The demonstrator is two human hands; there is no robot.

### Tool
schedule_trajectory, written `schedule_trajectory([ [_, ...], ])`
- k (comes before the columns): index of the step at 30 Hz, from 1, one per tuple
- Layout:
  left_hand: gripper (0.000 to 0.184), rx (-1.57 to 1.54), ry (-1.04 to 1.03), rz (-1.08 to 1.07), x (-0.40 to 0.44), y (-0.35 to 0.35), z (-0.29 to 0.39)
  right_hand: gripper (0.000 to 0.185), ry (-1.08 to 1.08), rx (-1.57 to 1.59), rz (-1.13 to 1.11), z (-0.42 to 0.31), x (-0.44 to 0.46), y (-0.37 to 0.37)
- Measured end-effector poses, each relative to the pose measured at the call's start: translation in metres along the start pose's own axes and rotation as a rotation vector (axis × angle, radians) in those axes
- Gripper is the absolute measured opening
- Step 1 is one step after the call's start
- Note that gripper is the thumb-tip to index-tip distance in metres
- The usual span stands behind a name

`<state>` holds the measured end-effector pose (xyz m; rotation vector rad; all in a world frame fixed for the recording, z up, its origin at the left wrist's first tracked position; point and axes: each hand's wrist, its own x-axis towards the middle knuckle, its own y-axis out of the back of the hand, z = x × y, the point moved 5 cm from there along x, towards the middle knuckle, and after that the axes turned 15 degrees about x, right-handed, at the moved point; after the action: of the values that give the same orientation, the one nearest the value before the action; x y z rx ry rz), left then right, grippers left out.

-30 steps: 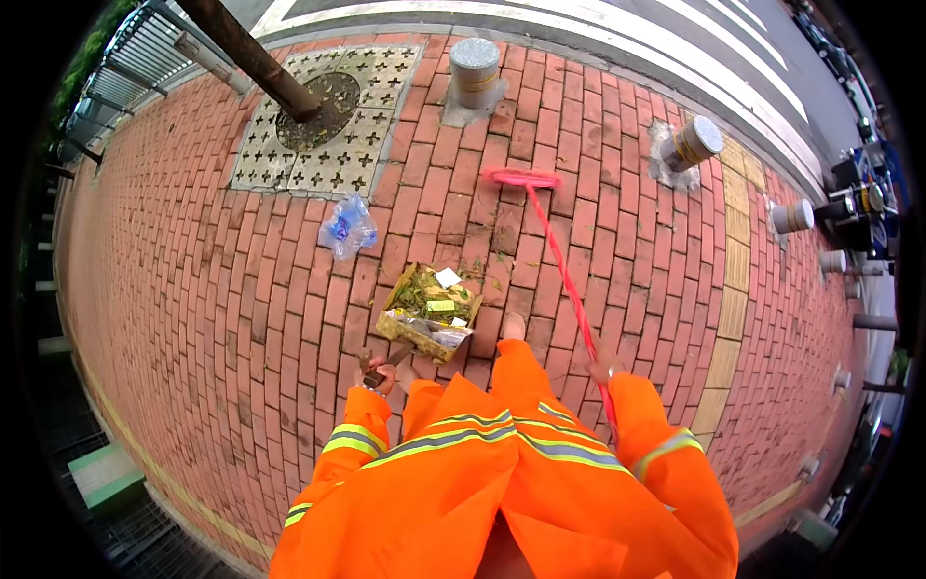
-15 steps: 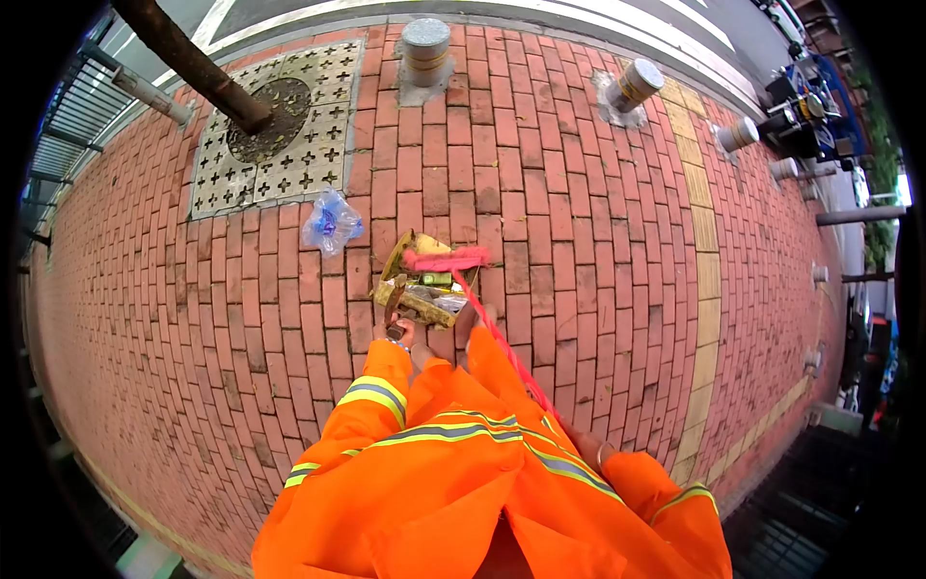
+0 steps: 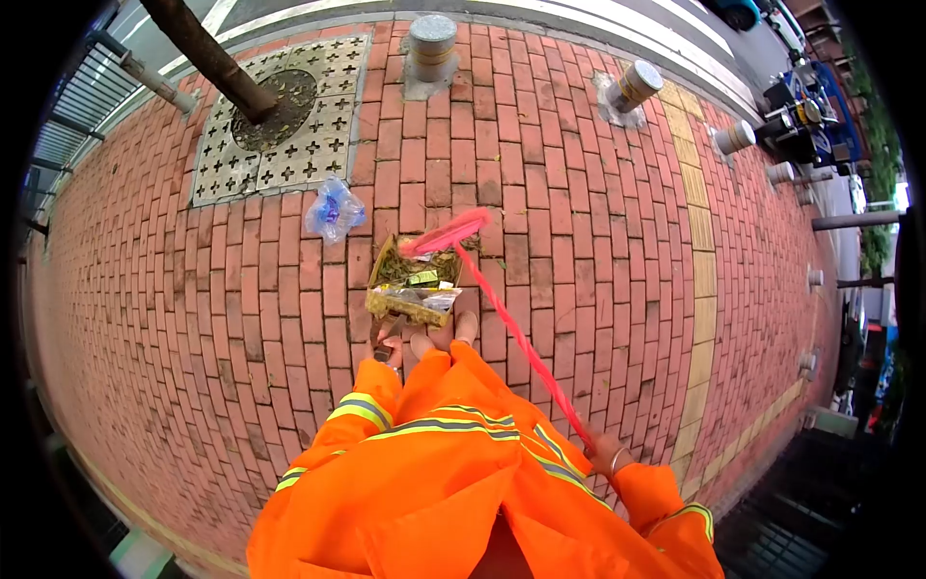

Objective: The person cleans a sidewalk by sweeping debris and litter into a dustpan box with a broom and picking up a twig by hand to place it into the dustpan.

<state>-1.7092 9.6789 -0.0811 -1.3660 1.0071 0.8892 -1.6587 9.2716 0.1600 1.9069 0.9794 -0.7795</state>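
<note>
A yellowish dustpan (image 3: 417, 311) sits just in front of my feet, holding leaves, scraps of paper and plastic litter. My left hand (image 3: 389, 349) is closed round its brown handle. Low on the right, my right hand (image 3: 606, 452) grips the long red handle of a broom. The pink broom head (image 3: 447, 234) is at the dustpan's far edge, slanting up to the right; whether it touches the pan I cannot tell. A crumpled clear and blue plastic bag (image 3: 335, 212) lies on the bricks beyond the pan, to the left.
Red brick paving (image 3: 559, 251) surrounds me, with a yellow tactile strip (image 3: 704, 251) to the right. A tree trunk (image 3: 217, 63) rises from a concrete grate (image 3: 217, 169). Round bollards (image 3: 432, 43) line the kerb, and a blue vehicle (image 3: 839, 111) stands at far right.
The broom head has tilted and shifted slightly away from me, uncovering more litter. Its handle and my right hand have swung outward to the right. My left hand keeps hold of the dustpan.
</note>
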Motion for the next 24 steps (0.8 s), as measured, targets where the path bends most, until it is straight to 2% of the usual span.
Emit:
schedule_trajectory([
  [3,0.019,-0.017,-0.025,0.013,-0.013,0.013,0.012,0.072,-0.141,0.3,0.11,0.0,0.017,0.017],
  [6,0.019,-0.027,-0.062,0.03,-0.027,0.021,0.028,0.062,-0.008,0.43,0.279,0.068,0.089,0.012],
  [8,0.018,-0.019,-0.081,0.037,-0.032,0.021,0.038,0.053,-0.044,0.505,0.311,0.062,0.13,0.025],
  [11,0.018,-0.034,-0.102,0.046,-0.028,0.02,0.045,0.052,-0.179,0.728,0.259,-0.001,0.164,0.048],
  [14,0.018,-0.055,-0.119,0.04,-0.016,0.004,0.047,0.052,-0.254,0.6,0.148,0.001,0.144,0.012],
  [16,0.018,-0.091,-0.129,0.036,-0.001,-0.013,0.044,0.056,-0.221,0.647,0.009,-0.022,0.102,-0.009],
  [17,0.018,-0.108,-0.136,0.035,0.006,-0.02,0.042,0.059,-0.05,0.791,-0.004,-0.021,0.093,-0.024],
  [19,0.018,-0.128,-0.16,0.035,0.012,-0.033,0.043,0.064,0.067,1.036,-0.053,-0.024,0.082,-0.029],
  [22,0.017,-0.135,-0.2,0.052,0.004,-0.037,0.045,0.066,-0.08,1.176,-0.145,-0.064,0.04,-0.009],
  [24,0.017,-0.135,-0.216,0.042,-0.006,-0.037,0.045,0.068,-0.113,1.063,-0.174,-0.096,0.033,0.01],
])
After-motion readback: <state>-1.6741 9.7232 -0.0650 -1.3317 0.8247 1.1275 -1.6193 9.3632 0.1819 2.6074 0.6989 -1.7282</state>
